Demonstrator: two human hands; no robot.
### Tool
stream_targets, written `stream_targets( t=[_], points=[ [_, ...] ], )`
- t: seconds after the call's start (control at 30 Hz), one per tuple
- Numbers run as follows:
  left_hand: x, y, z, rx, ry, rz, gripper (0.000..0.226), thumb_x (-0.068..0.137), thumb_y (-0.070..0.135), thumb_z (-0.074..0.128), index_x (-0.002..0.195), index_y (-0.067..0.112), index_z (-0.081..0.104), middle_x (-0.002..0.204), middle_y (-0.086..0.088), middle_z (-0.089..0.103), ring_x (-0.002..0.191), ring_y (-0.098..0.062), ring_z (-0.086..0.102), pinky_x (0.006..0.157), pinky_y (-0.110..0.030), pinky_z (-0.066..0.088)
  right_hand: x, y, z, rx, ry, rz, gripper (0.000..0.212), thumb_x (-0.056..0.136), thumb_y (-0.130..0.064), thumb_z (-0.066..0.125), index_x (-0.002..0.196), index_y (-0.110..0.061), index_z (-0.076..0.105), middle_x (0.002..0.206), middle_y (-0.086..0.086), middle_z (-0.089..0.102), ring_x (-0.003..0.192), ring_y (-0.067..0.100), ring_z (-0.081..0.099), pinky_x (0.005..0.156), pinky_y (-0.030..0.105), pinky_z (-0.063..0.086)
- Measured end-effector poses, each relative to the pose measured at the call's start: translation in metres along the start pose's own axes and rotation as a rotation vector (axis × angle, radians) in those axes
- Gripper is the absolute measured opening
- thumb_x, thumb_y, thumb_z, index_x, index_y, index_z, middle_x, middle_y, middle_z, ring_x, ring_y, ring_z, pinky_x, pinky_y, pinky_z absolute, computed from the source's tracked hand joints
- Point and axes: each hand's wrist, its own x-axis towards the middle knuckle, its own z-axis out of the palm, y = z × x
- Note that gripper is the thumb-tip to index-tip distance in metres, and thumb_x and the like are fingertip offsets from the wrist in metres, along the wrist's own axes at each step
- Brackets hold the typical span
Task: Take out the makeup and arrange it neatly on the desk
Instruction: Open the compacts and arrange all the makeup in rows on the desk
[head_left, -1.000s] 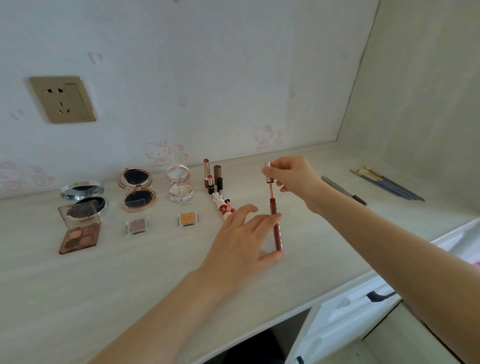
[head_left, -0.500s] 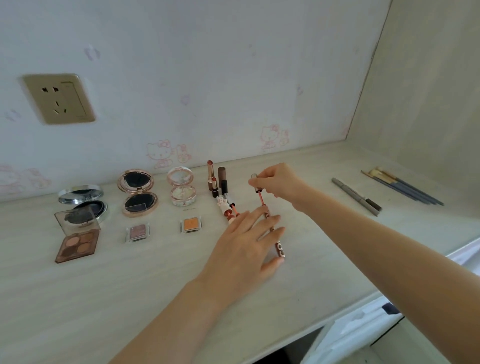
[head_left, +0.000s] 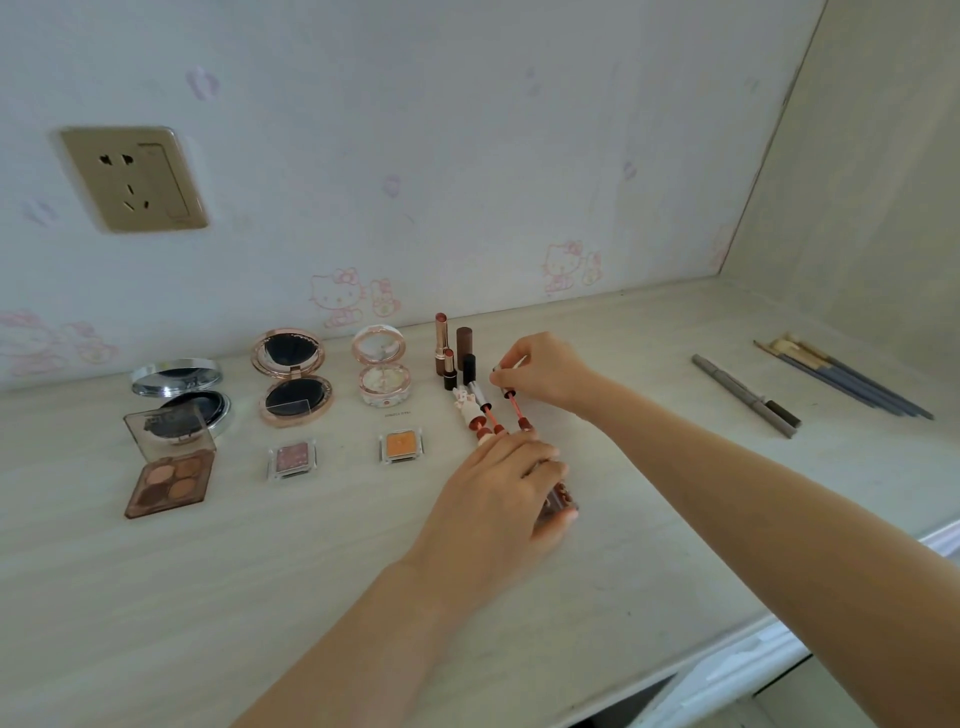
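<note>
Left hand (head_left: 498, 493) curled over red lip-gloss tube (head_left: 558, 499); right hand (head_left: 545, 371) pinching its silver-capped wand (head_left: 511, 397); now lowered beside laid-out glosses; placement nearly done.

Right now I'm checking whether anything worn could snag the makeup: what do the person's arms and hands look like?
Both forearms are bare as far as the view shows, with no sleeves. The left hand and right hand show no rings, bracelets, watch or gloves. The few nails visible look short; any polish is too small to tell.
</note>
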Motion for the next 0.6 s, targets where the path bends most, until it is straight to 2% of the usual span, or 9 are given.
stream_targets(
  t=[0.07, 0.17, 0.37, 0.47, 0.53, 0.6],
  points=[
    [-0.0004, -0.0003, 0.0008, -0.003, 0.000, -0.004, 0.036, 0.082, 0.040, 0.066, 0.109, 0.016, 0.069, 0.119, 0.003, 0.065, 0.119, -0.016, 0.054, 0.104, -0.033, 0.041, 0.0034, 0.0010, 0.0030, -0.028, -0.010, 0.004, 0.023, 0.082, -0.027, 0.071, 0.096, -0.010, 0.070, 0.093, 0.000, 0.068, 0.087, 0.013, 0.060, 0.069, 0.022, 0.045],
    [-0.0009, -0.0001, 0.0004, -0.003, 0.007, -0.005, 0.033, 0.082, 0.041, 0.064, 0.105, 0.018, 0.069, 0.115, 0.005, 0.065, 0.114, -0.015, 0.056, 0.102, -0.028, 0.041, 0.0057, 0.0033, 0.0060, -0.060, -0.027, 0.001, 0.022, 0.082, -0.026, 0.071, 0.095, -0.008, 0.072, 0.097, 0.002, 0.070, 0.091, 0.016, 0.061, 0.074, 0.025, 0.047],
    [-0.0004, 0.0015, -0.0019, 0.003, 0.004, -0.011, 0.034, 0.083, 0.041, 0.063, 0.107, 0.018, 0.069, 0.115, 0.005, 0.065, 0.114, -0.015, 0.055, 0.101, -0.028, 0.041, 0.0062, 0.0057, 0.0082, -0.045, -0.017, -0.037, 0.020, 0.082, -0.027, 0.071, 0.094, -0.012, 0.072, 0.086, -0.005, 0.066, 0.087, 0.013, 0.061, 0.073, 0.022, 0.047],
    [-0.0004, 0.0013, -0.0027, 0.011, 0.002, -0.019, 0.034, 0.083, 0.040, 0.063, 0.107, 0.017, 0.068, 0.114, 0.005, 0.065, 0.114, -0.017, 0.055, 0.102, -0.028, 0.041, 0.0068, 0.0067, 0.0088, -0.039, -0.018, -0.044, 0.020, 0.082, -0.029, 0.070, 0.094, -0.014, 0.072, 0.082, -0.009, 0.064, 0.084, 0.009, 0.059, 0.067, 0.019, 0.045],
    [0.0000, 0.0019, -0.0030, 0.019, 0.002, -0.026, 0.034, 0.083, 0.040, 0.062, 0.107, 0.017, 0.068, 0.114, 0.006, 0.065, 0.115, -0.017, 0.054, 0.103, -0.028, 0.040, 0.0065, 0.0073, 0.0078, -0.024, -0.020, -0.046, 0.019, 0.083, -0.029, 0.069, 0.095, -0.015, 0.071, 0.083, -0.010, 0.064, 0.084, 0.008, 0.059, 0.064, 0.016, 0.043],
    [0.0002, 0.0027, -0.0031, 0.025, 0.000, -0.030, 0.034, 0.084, 0.040, 0.061, 0.108, 0.017, 0.068, 0.115, 0.006, 0.064, 0.116, -0.017, 0.054, 0.103, -0.029, 0.040, 0.0058, 0.0081, 0.0063, -0.014, -0.028, -0.052, 0.018, 0.083, -0.028, 0.068, 0.095, -0.016, 0.071, 0.088, -0.008, 0.066, 0.089, 0.010, 0.060, 0.069, 0.019, 0.045]
  ],
)
